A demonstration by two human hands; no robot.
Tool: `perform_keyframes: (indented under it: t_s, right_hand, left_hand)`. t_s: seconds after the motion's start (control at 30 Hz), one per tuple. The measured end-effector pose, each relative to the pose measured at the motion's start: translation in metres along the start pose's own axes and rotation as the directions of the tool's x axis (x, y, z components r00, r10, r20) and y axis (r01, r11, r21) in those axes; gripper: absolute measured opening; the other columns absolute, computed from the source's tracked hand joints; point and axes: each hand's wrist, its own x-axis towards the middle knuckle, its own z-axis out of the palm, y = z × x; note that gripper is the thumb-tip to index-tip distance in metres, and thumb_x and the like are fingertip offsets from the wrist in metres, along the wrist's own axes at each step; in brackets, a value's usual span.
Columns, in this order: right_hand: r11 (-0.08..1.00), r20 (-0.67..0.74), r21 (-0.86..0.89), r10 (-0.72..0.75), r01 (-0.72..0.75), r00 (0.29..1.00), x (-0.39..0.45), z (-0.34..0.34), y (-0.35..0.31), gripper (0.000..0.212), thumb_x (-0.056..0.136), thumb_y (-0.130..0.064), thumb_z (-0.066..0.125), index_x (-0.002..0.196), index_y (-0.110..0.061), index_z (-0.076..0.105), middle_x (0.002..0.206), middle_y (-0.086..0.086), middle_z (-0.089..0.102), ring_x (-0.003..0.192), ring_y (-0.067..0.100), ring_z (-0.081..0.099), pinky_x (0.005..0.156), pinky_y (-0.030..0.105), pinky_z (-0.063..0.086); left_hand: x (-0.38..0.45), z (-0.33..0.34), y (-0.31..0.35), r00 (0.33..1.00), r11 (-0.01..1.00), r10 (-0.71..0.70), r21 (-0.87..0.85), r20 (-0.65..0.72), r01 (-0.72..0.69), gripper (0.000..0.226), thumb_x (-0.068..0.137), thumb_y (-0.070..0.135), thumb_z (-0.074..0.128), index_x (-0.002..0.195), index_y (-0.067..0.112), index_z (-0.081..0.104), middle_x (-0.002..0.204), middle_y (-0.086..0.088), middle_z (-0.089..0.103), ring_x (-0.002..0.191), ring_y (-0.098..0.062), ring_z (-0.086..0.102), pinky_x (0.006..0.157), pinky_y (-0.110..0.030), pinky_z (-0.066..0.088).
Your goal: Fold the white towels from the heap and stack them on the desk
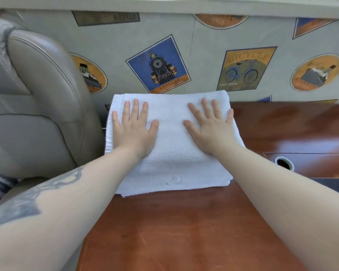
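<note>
Both hands lie flat and spread wide, holding nothing, palms pressing the top folded white towel [170,137]: the left hand [133,130] at about 9 o'clock on it, the right hand [211,130] at about 3 o'clock, equally near. The stack [174,182] sits at the tabletop's [184,231] far left, by a grey leather chair [43,106]. Its long axis seems to run 12 to 6. I count at least two towels, perhaps three; no heap is in view.
</note>
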Motion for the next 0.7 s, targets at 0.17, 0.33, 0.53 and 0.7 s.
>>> perform_keyframes:
  t_s: [0.17,0.33,0.53,0.7]
  right_hand:
    - [0.994,0.091,0.102,-0.039,0.029,0.995,-0.016,-0.021,0.042,0.06,0.098,-0.061,0.022,0.154,-0.045,0.004,0.164,-0.011,-0.007,0.15,0.012,-0.008,0.121,0.043,0.003]
    - [0.968,0.0,0.071,0.242,-0.241,0.97,-0.056,-0.027,0.037,0.057,0.103,-0.05,0.015,0.155,-0.037,-0.003,0.165,0.003,0.001,0.151,0.022,0.001,0.12,0.047,0.01]
    - [0.973,0.071,-0.05,0.227,-0.224,0.971,-0.121,-0.039,-0.009,0.058,0.104,-0.041,0.018,0.156,-0.022,0.001,0.164,0.002,-0.007,0.149,0.03,-0.004,0.117,0.046,0.017]
    - [0.967,0.258,-0.112,0.249,-0.228,0.933,-0.16,-0.066,-0.009,0.064,0.099,-0.027,0.033,0.156,-0.024,0.005,0.164,0.0,-0.004,0.15,0.023,0.001,0.118,0.045,0.016]
  left_hand:
    - [-0.014,-0.016,-0.028,0.994,0.998,0.06,-0.025,0.096,-0.057,0.061,0.1,0.053,0.009,0.155,0.031,-0.007,0.162,0.007,-0.015,0.149,-0.016,-0.016,0.121,-0.043,-0.004]
    - [-0.057,-0.021,-0.03,0.999,0.991,-0.045,0.128,-0.014,0.047,0.061,0.1,0.049,0.002,0.154,0.025,-0.013,0.162,0.004,-0.016,0.149,-0.019,-0.015,0.118,-0.046,-0.009]
    - [-0.12,-0.033,-0.003,0.982,0.998,0.032,0.045,0.187,-0.041,0.063,0.103,0.045,0.016,0.154,0.022,-0.013,0.162,0.004,-0.018,0.149,-0.019,-0.017,0.119,-0.044,-0.006]
    - [-0.131,-0.067,0.001,0.926,0.994,0.083,0.033,0.369,-0.102,0.071,0.102,0.035,0.033,0.155,0.021,-0.012,0.162,0.0,-0.016,0.15,-0.025,-0.013,0.12,-0.044,0.004]
